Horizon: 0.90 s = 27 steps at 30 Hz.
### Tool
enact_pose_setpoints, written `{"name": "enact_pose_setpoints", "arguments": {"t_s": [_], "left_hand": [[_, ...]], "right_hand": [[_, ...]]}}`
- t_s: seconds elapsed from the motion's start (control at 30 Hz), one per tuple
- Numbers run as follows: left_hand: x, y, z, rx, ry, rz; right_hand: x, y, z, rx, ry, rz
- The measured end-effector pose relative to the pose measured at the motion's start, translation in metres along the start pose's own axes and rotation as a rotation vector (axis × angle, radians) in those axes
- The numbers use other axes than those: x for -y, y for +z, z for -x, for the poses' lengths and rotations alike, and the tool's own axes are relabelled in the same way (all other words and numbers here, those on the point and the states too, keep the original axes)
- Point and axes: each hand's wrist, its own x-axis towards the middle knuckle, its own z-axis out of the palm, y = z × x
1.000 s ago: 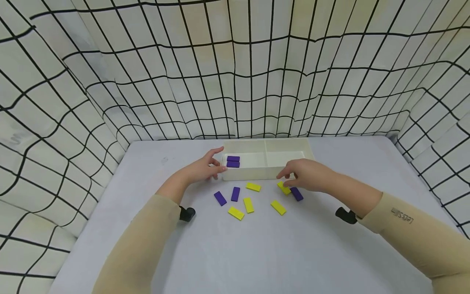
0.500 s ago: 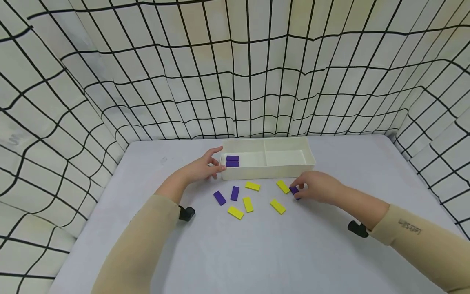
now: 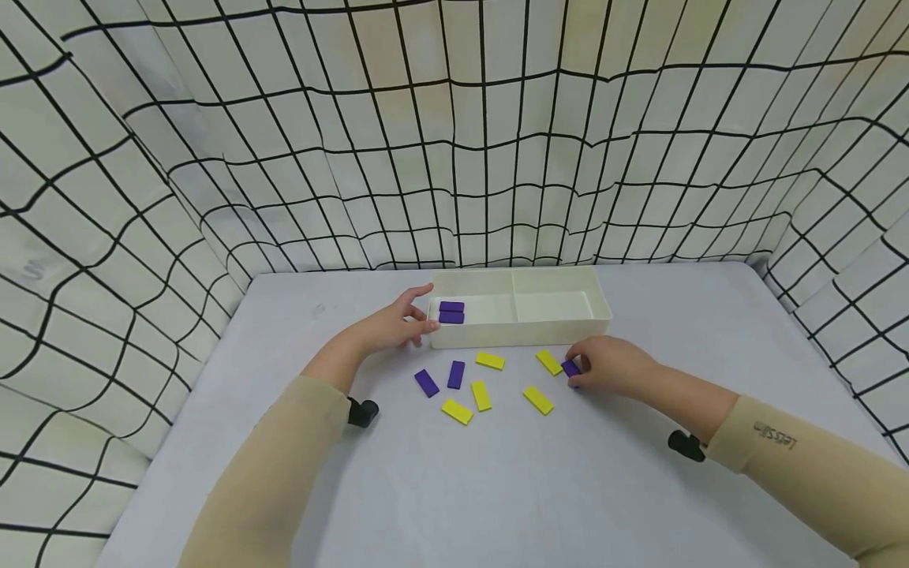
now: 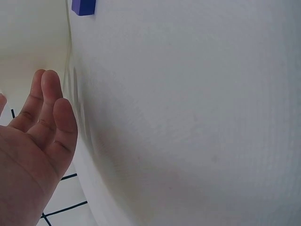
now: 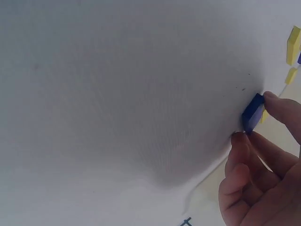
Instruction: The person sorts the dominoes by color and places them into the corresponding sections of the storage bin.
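My right hand [image 3: 614, 366] pinches a small purple block [image 3: 571, 368] between thumb and fingers, in front of the tray's right end. In the right wrist view the thumb and fingertips hold that block by its ends. My left hand [image 3: 387, 325] is at the left end of a white two-compartment tray [image 3: 525, 332], thumb touching the near corner and index finger stretched along the far side. Its other fingers look relaxed in the left wrist view. Two purple blocks [image 3: 451, 312] lie side by side in the left compartment.
Between the hands, loose on the white table [image 3: 497, 489], lie two purple blocks, one of them a leaning purple block [image 3: 427, 383], and several yellow ones, including a yellow block [image 3: 537, 400]. A black grid net [image 3: 485, 158] rises behind and at both sides.
My right hand has moved right and slightly nearer, from over a yellow block to the purple block beside it, which it now pinches. The left hand stays at the tray.
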Motion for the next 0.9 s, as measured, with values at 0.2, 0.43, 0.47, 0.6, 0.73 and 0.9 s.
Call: {"name": "enact_pose_setpoints", "arguments": {"t_s": [0.2, 0.43, 0.47, 0.6, 0.73, 0.9], "left_hand": [[-0.001, 0.0, 0.0, 0.002, 0.0, 0.008], [0.0, 0.0, 0.0, 0.002, 0.004, 0.01], [0.001, 0.0, 0.0, 0.001, 0.004, 0.01], [0.0, 0.0, 0.0, 0.003, 0.006, 0.009], [0.0, 0.001, 0.0, 0.001, 0.004, 0.008], [0.0, 0.001, 0.0, -0.005, 0.002, 0.003]], "right_hand": [[-0.002, -0.002, 0.002, 0.003, -0.046, 0.042], [-0.009, -0.004, 0.005, -0.001, -0.094, 0.095], [-0.01, -0.004, 0.005, -0.001, -0.097, 0.101], [-0.012, -0.005, 0.005, 0.005, -0.098, 0.121], [-0.013, -0.005, 0.005, 0.01, -0.1, 0.136], [-0.014, -0.007, 0.005, -0.002, -0.128, 0.155]]}}
